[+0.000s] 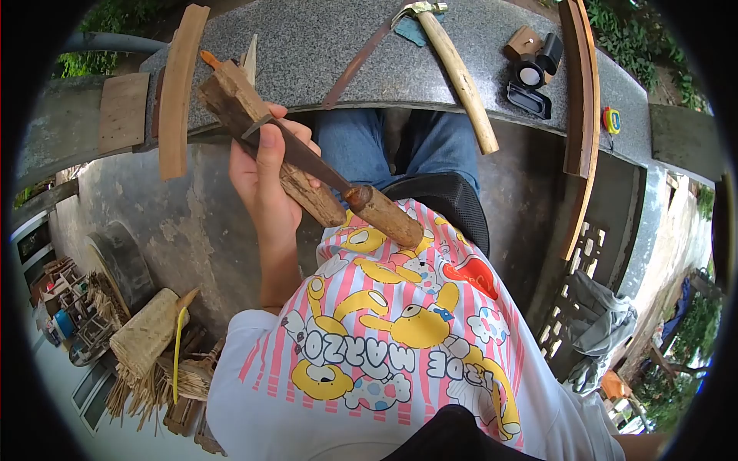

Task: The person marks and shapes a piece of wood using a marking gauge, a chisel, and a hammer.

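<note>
My left hand (269, 161) is closed around a rough brown wooden piece (311, 192). In the same grip, my thumb presses on a dark metal blade (311, 160) lying along the wood. The blade's round wooden handle (388, 219) points toward the printed shirt (415, 323). Both are held tilted over my lap, with the upper end of the wood above the stone table's near edge. My right hand is out of the frame; a bit of forearm shows at the bottom right.
The grey stone table (307, 46) holds a hammer (457, 73), a flat brown strip (357, 65), black containers (530, 73) and a yellow tape measure (611, 121). Long boards (182, 92) (580, 92) cross its edge at both sides. Bundled sticks (150, 334) stand lower left.
</note>
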The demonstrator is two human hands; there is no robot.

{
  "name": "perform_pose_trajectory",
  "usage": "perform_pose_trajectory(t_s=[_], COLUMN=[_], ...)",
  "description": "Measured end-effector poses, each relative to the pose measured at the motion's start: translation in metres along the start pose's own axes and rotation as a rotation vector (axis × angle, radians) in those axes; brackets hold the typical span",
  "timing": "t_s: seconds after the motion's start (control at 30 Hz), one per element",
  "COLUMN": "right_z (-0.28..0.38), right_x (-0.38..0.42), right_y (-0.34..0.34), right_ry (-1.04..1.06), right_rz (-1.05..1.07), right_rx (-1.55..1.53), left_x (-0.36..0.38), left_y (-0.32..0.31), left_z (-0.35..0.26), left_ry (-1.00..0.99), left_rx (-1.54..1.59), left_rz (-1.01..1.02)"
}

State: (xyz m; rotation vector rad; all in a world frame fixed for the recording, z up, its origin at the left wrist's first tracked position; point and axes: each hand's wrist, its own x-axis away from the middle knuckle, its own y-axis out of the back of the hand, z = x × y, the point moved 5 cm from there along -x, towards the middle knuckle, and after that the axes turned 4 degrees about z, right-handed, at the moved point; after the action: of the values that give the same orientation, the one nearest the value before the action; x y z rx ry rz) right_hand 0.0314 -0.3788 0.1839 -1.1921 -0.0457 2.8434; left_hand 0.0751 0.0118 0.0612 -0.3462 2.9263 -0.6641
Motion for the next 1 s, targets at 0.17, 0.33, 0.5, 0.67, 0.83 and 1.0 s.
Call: perform_pose_trajectory(t_s=[0.17, 0.33, 0.5, 0.67, 0.83, 1.0], right_z=[-0.009, -0.006, 0.007, -0.111, -0.107, -0.116], right_x=[-0.021, -0.046, -0.077, 0.007, 0.054, 0.025], right_y=[-0.020, -0.049, -0.077, -0.167, -0.184, -0.179], right_ry=[0.026, 0.094, 0.248, -0.600, -0.794, -0.612], right_rz=[0.037, 0.051, 0.108, 0.916, 0.955, 0.991], right_rx=[-0.089, -0.161, -0.260, 0.028, -0.371, -0.287], left_x=[0.000, -0.005, -0.004, -0.010, -0.021, -0.020], left_y=[-0.006, -0.013, -0.029, -0.034, -0.048, -0.065], left_z=[0.000, 0.007, -0.003, -0.017, -0.017, -0.017], left_ry=[-0.021, 0.036, 0.008, -0.085, -0.084, -0.181], left_rx=[0.018, 0.031, 0.114, 0.085, -0.016, -0.050], left_rz=[-0.035, 0.060, 0.111, 0.169, 0.189, 0.215])
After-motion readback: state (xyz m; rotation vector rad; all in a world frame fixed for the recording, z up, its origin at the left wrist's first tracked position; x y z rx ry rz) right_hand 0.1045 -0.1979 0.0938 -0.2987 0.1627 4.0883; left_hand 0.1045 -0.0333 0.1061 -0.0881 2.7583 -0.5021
